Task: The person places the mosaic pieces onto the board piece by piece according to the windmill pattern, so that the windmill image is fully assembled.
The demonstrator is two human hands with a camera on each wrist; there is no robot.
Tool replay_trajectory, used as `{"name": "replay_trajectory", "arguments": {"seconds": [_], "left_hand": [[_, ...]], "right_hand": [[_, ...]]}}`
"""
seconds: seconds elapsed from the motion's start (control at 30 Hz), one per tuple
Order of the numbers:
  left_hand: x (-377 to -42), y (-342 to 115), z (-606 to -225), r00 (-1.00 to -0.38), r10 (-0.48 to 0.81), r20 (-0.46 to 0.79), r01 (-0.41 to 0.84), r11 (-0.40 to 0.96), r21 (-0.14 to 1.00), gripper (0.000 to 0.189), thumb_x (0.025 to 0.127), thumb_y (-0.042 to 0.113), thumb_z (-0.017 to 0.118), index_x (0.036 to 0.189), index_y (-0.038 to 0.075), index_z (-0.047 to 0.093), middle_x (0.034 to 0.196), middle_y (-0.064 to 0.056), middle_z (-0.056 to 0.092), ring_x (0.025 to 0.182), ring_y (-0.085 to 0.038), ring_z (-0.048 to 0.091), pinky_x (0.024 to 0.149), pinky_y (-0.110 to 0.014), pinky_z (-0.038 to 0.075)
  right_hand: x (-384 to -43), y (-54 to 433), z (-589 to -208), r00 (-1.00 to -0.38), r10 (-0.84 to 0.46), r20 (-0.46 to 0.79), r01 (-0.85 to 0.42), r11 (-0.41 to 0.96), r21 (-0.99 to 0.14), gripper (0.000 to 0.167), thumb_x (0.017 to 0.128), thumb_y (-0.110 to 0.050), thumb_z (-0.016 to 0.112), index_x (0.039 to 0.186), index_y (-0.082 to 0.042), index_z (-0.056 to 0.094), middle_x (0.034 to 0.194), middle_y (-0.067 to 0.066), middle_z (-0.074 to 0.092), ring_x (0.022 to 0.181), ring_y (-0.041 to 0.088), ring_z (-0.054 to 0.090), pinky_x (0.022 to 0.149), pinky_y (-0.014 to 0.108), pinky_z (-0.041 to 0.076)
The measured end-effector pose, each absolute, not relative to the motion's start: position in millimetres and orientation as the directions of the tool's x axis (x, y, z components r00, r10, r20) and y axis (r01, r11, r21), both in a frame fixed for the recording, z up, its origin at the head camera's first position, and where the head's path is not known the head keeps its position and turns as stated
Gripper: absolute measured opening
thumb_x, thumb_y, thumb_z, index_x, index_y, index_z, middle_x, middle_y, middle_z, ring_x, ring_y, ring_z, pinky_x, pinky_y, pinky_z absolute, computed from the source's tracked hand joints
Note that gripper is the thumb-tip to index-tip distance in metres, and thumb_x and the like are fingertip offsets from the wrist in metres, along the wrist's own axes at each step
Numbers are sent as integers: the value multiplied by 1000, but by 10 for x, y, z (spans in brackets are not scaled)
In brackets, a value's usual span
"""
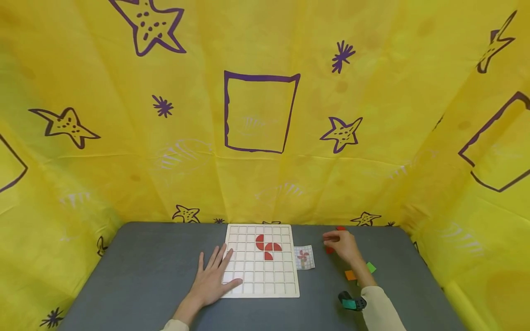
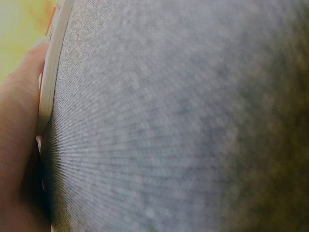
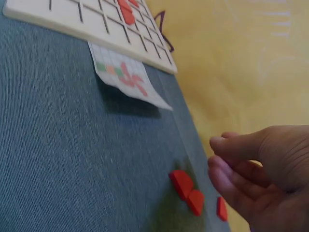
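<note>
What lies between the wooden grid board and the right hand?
A small pattern card lies on the grey table between the grid board and the right hand, clearest in the head view.

open grey table point(image 1: 145, 271) lies left of the grid board point(image 1: 273, 287); a pattern card point(image 1: 304, 257) and scattered red pieces point(image 3: 187, 188) crowd its right.

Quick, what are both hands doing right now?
Left hand: open, flat on the grid board.
Right hand: fingers loosely curled, holding nothing, just above the red pieces.
</note>
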State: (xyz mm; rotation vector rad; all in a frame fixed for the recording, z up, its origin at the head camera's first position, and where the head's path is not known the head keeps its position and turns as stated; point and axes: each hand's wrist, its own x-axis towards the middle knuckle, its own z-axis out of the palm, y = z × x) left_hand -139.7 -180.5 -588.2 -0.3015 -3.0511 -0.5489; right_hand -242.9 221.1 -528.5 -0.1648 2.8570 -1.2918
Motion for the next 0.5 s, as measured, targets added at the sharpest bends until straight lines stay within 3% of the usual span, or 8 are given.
{"name": "replay_trajectory", "arguments": {"seconds": [0.17, 0.5], "left_hand": [[-1395, -1805, -5879, -981, 185, 61, 194, 919, 343, 93, 84, 75, 50, 154, 15, 34, 162, -9, 20, 148, -34, 16, 112, -66, -4], [-1389, -1802, -5858, -982, 184, 53, 190, 918, 347, 93, 84, 74, 51, 154, 14, 34, 162, -9, 20, 148, -34, 16, 112, -66, -3]], "right_hand": [[-2413, 2319, -5274, -997, -70, 30, -70, 688, -722, 21, 84, 0, 73, 105, 5, 73, 99, 18, 72, 91, 34, 68, 78, 45, 56], [-2432, 2501, -5357, -996, -84, 9, -66, 701, -710, 25, 84, 5, 71, 109, 8, 70, 103, 23, 70, 95, 38, 66, 81, 47, 55]]}}
